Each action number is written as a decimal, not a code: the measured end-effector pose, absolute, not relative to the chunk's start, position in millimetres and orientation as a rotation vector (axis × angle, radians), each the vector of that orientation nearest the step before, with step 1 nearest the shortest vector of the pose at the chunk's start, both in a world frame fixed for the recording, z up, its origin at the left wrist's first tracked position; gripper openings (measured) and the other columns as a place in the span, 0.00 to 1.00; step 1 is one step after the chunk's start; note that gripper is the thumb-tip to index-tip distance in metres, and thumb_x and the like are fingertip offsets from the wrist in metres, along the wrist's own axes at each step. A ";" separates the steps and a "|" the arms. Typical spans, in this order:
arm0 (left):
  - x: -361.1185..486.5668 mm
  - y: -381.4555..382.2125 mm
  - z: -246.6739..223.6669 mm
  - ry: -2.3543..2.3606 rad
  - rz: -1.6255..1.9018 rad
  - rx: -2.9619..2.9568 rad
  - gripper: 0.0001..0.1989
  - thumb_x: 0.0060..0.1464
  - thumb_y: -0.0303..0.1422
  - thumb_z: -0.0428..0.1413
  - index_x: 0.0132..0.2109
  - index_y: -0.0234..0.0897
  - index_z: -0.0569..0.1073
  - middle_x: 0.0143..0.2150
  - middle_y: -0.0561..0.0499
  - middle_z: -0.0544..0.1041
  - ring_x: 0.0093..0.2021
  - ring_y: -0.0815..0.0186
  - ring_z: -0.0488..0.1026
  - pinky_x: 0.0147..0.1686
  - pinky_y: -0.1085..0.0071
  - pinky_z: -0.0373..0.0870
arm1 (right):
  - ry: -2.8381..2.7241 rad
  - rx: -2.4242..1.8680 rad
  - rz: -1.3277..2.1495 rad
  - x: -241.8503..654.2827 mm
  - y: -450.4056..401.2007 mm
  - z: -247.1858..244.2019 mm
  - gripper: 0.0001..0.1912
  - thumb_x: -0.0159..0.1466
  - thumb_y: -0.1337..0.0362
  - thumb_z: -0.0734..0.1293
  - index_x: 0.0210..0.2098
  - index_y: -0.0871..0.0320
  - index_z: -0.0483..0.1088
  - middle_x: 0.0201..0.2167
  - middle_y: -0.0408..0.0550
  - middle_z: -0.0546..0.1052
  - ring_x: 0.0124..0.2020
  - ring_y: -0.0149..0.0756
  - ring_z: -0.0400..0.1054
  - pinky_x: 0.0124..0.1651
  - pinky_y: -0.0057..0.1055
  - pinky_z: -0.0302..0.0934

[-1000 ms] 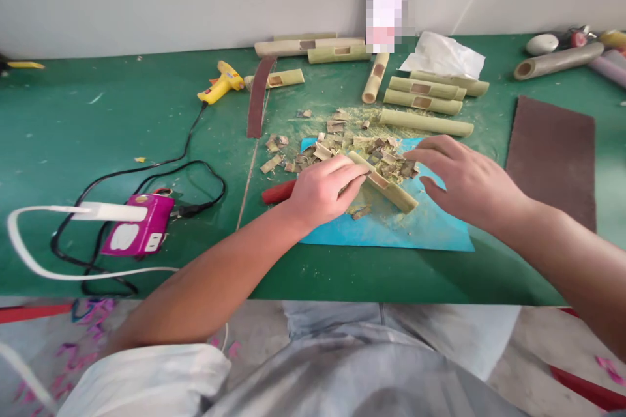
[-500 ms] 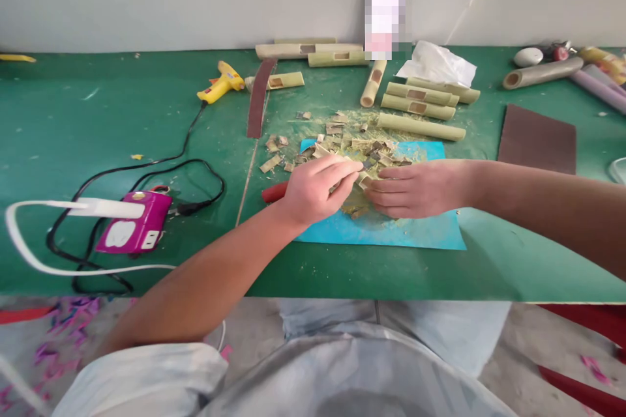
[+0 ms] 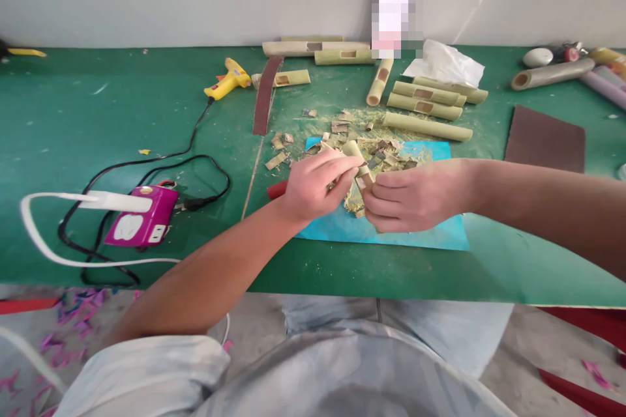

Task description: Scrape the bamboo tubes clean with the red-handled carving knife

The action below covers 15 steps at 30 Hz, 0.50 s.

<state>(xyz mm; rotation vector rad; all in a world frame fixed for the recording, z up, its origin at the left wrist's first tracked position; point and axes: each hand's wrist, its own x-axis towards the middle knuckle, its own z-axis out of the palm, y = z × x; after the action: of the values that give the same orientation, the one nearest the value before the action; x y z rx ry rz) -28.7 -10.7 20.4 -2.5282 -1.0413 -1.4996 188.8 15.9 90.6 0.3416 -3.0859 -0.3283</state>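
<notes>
A short pale bamboo tube [image 3: 352, 148] with a cut-out opening is held slanting over a blue sheet [image 3: 430, 238]. My right hand [image 3: 408, 199] is closed around its lower end, fingers wrapped over it. My left hand [image 3: 320, 182] is pinched at the tube's upper part, its fingertips touching the side by the opening. A small dark edge shows at those fingertips, too little to name. Around and under the hands lie brown sandpaper-like scraps [image 3: 386, 155] and yellowish dust. A red object [image 3: 276, 190] is partly hidden behind my left hand.
Several cut bamboo tubes [image 3: 428, 125] lie at the back, near a white plastic bag [image 3: 445, 65]. A yellow glue gun [image 3: 227, 79], brown strip [image 3: 267, 96] and magenta power socket [image 3: 141, 215] with trailing cords are left. A brown sheet [image 3: 545, 140] lies right.
The bamboo tube has come up into clearer view between my hands, its upper end now showing above my left fingertips. My right hand has dropped slightly. The whole view has shifted a little.
</notes>
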 end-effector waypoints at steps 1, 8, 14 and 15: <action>-29.7 -11.6 22.3 -1.030 -1.507 -2.494 0.08 0.62 0.29 0.54 0.44 0.37 0.77 0.38 0.49 0.81 0.36 0.71 0.77 0.37 0.75 0.75 | -3.067 0.381 -0.396 188.8 15.2 91.5 0.16 0.68 0.73 0.57 0.46 0.53 0.72 0.42 0.45 0.77 0.41 0.33 0.67 0.49 0.36 0.61; -30.3 -13.5 26.8 -0.952 -1.549 -2.451 0.08 0.59 0.25 0.55 0.44 0.36 0.77 0.38 0.49 0.81 0.35 0.71 0.77 0.37 0.76 0.75 | -3.309 0.117 -0.705 197.1 14.4 92.4 0.21 0.72 0.71 0.47 0.50 0.54 0.68 0.45 0.46 0.73 0.42 0.33 0.64 0.45 0.33 0.54; -29.1 -12.6 23.5 -1.046 -1.533 -2.477 0.08 0.60 0.26 0.55 0.43 0.36 0.78 0.37 0.50 0.81 0.33 0.71 0.76 0.35 0.76 0.75 | -3.143 -0.163 -0.845 204.4 24.0 92.5 0.22 0.72 0.73 0.47 0.44 0.57 0.71 0.36 0.45 0.74 0.34 0.32 0.63 0.36 0.34 0.49; -29.3 -11.9 23.0 -1.031 -1.536 -2.487 0.08 0.60 0.25 0.55 0.43 0.36 0.78 0.36 0.49 0.81 0.33 0.71 0.76 0.35 0.76 0.75 | -3.155 -0.261 -0.733 204.5 25.9 93.8 0.22 0.72 0.72 0.47 0.44 0.56 0.71 0.38 0.46 0.74 0.35 0.32 0.63 0.36 0.34 0.49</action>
<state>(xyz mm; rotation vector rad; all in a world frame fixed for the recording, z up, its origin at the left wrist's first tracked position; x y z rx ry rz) -29.3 -11.9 23.0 -2.4872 -1.0311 -1.5357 204.5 25.9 93.8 -0.2607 -3.1551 -0.7327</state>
